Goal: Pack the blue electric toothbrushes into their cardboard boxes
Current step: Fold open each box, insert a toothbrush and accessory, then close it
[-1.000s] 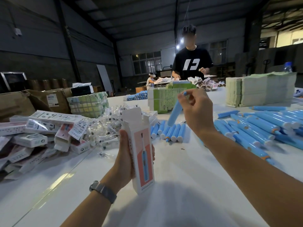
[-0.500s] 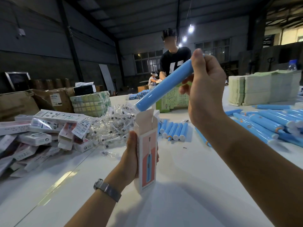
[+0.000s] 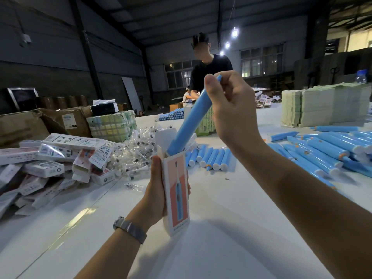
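White table [image 3: 231,228], smooth and glossy, carrying everything. Toward its left edge, a heap of printed cardboard boxes [image 3: 52,160], too many and too tumbled to count; beside them a tangle of clear-wrapped brush heads [image 3: 138,146], likewise uncountable. Along the right edge, a spread of loose blue toothbrushes [image 3: 326,150], well over a dozen; mid-table, a neat row of about seven more [image 3: 209,158]. Far right corner: stacks of greenish leaflets [image 3: 322,105].

One open box [image 3: 177,190], upright, wrapped by the left hand [image 3: 159,190], thumb on one narrow side, fingertips showing on the other. Thin card, probably light and easily crushed; best held by the side walls well below the mouth, as now, top flap left free.

One blue toothbrush handle [image 3: 189,119], tilted, lower end just inside the box mouth, upper end pinched in the curled fingers of the right hand [image 3: 233,109]. Rigid plastic, smooth, likely a bit slippery and moderately weighty for its size; not fragile-looking. Top-end pinch suits lowering; needs straightening toward upright so as not to snag the flap or split the card.
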